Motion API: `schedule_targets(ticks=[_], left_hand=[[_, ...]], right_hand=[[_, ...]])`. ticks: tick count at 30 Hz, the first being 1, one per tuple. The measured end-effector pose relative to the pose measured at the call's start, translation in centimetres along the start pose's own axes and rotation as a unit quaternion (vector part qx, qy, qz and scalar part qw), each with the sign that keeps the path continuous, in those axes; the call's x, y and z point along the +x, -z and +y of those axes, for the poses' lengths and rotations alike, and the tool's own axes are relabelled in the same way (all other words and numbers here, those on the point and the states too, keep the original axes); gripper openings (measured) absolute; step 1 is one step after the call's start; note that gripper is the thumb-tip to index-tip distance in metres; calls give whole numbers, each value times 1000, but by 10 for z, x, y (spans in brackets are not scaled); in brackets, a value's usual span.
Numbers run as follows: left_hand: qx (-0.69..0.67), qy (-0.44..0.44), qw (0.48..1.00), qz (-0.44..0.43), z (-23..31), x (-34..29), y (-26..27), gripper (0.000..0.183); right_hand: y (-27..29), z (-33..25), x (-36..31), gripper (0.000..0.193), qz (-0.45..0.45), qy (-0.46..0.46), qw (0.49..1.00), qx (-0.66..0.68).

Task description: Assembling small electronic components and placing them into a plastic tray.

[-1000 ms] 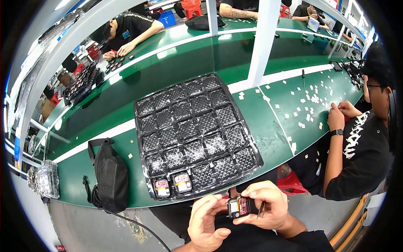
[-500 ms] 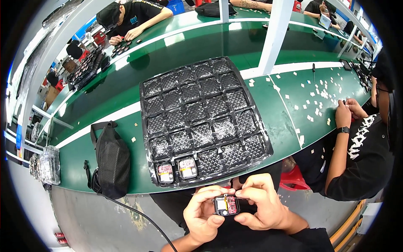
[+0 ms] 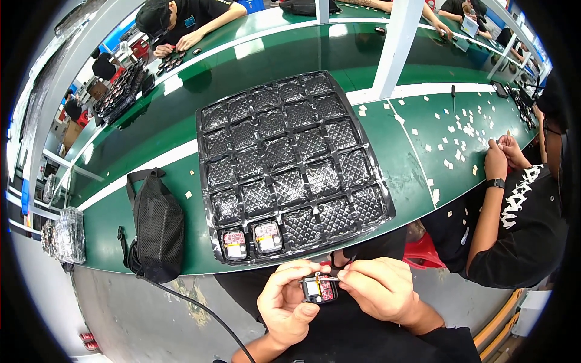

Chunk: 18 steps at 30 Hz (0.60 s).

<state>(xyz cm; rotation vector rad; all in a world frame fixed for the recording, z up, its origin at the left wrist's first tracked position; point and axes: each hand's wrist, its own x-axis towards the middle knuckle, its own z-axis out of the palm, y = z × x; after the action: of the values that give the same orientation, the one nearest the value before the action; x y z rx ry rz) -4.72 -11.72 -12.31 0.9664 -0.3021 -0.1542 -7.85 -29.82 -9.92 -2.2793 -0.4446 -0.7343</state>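
Black part point(image 3: 319, 289) pinched in my left hand point(image 3: 289, 304) | right hand point(image 3: 376, 289) fingers clamp thin tool point(image 3: 319, 279) | risk: slip, part drops off lap, lower centre.

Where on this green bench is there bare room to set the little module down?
Bare green lies between the black bag and the black tray, and beyond the tray's far edge. Right of the tray, white scraps crowd it. The tray has two pockets filled, the rest open.

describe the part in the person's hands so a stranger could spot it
Start at the green workbench and its black compartment tray. Below its near edge, both hands hold a small black module with a red circuit board showing, the only one outside the tray.
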Motion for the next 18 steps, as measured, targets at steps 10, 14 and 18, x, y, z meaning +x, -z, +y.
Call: schedule_targets(ticks=[10,14,18], left_hand=[[44,29,998,31,-1,-1,-5,65],[-4,16,1000,-6,-2,-1,-1,59],[-6,18,1000,2,-3,-2,1,60]], right_hand=[[-5,2,-3,21,26,29,997,-67],[-6,2,-2,22,27,24,998,-59],[-5,1,-1,21,25,34,998,-46]])
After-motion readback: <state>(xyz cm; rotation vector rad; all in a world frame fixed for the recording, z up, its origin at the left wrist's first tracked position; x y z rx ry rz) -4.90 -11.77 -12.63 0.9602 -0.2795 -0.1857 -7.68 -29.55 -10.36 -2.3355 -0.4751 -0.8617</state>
